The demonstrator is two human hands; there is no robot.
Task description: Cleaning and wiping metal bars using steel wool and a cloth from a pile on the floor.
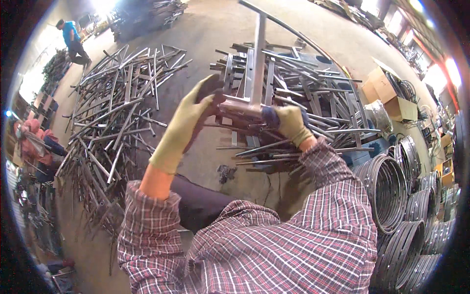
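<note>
A welded metal frame [258, 59] of square tube rises away from me, with a long thin curved bar running from its top to the right. My left hand [185, 117], in a yellow-green glove, is curled at the left end of its lower crosspiece; dark fingertips make its grip partly hard to see. The right hand [292, 123], gloved the same way with dark fingers, is closed round the crosspiece's right end. Just beyond and beneath the frame lies a heap of metal tubes and frames [313, 93].
Another large pile of metal tubes [120, 103] spreads at the left. Coiled metal rings [384, 193] are stacked on the right, below an open cardboard box [389, 93]. A person in blue [71, 36] is at the far left; another in a pink top [36, 139] is nearer.
</note>
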